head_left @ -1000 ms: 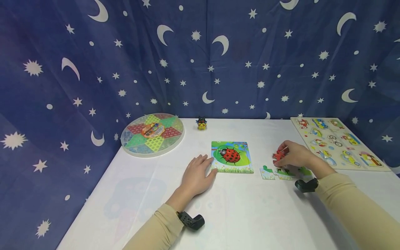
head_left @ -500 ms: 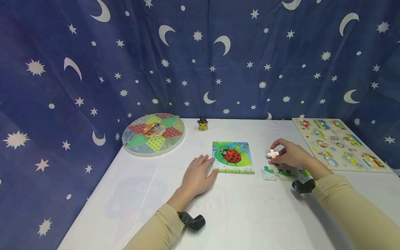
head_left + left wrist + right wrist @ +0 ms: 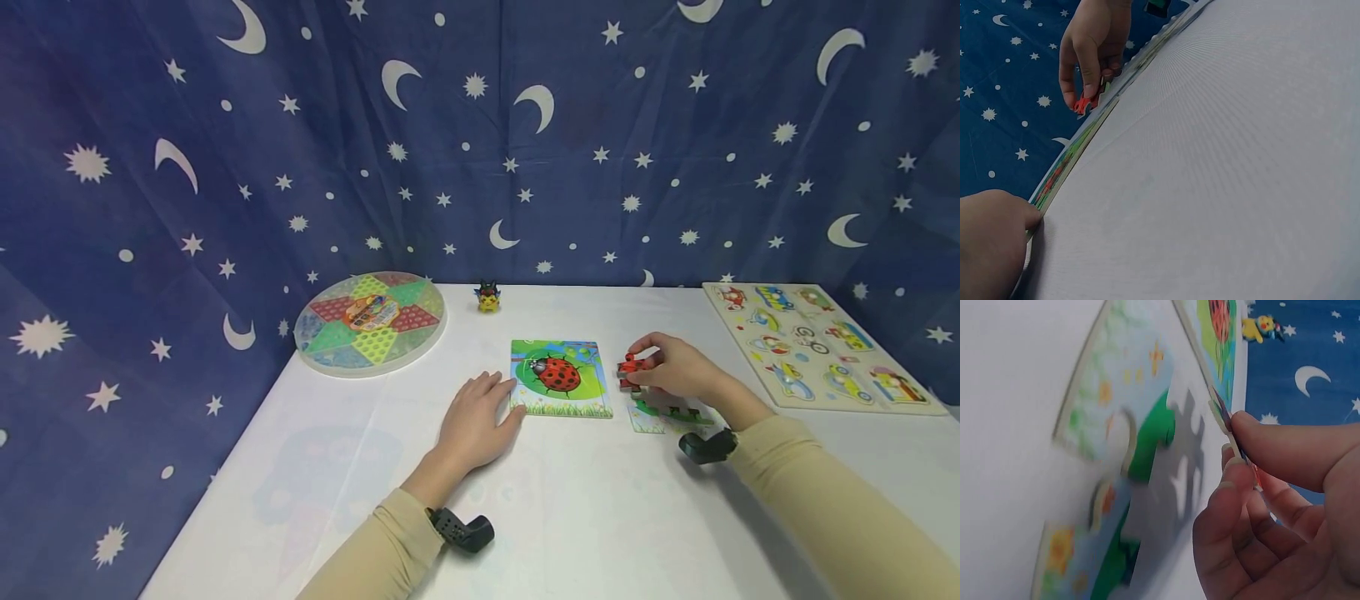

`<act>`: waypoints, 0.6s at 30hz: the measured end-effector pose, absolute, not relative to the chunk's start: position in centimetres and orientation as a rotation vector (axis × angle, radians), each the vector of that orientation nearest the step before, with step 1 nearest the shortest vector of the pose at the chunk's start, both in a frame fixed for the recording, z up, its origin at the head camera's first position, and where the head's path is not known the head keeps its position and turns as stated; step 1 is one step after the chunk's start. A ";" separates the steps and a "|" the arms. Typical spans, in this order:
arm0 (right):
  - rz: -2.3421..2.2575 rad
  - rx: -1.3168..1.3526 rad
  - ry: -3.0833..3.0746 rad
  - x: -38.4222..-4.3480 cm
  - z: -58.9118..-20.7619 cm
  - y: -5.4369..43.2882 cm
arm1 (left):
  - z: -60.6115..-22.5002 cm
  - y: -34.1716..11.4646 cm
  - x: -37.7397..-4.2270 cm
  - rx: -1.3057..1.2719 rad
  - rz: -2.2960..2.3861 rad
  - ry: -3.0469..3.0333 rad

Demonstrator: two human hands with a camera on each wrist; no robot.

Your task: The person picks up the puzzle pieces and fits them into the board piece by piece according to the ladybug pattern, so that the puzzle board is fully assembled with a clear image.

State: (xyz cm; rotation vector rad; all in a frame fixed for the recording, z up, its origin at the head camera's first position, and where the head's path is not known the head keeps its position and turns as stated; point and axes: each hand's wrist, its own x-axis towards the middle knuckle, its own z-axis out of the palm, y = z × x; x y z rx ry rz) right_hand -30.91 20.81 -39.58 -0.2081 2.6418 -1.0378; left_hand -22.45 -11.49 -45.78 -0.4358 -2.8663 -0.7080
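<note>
My right hand pinches a red jigsaw piece between thumb and fingers, held above the white table. In the right wrist view the piece is seen nearly edge-on. Below this hand lie grass-edged jigsaw pieces, partly covered by it; one corner piece shows large in the right wrist view. Between both hands is the square ladybird puzzle with a grassy lower border. My left hand rests flat on the table, relaxed fingers spread, fingertips at the puzzle's left edge.
A round Chinese checkers board lies at the back left. A small yellow-and-black figurine stands behind the puzzle. At the right is a wooden vehicle puzzle board. A blue curtain with moons and stars hangs behind the table.
My right hand has moved left toward the ladybird puzzle with the jigsaw piece, whose pale back showed half a second ago and whose red face shows now. The left hand stays put.
</note>
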 end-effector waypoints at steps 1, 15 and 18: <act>-1.043 -0.211 2.639 -30.9 -39.6 20.6 | -45.8 -11.5 -22.5 -0.434 -0.708 -2.867; -1.109 -0.277 2.589 -30.6 -40.2 17.4 | -45.9 -11.5 -22.5 -0.433 -0.714 -2.864; -1.077 -0.273 2.612 -30.6 -40.3 16.8 | -45.9 -11.5 -22.5 -0.436 -0.714 -2.860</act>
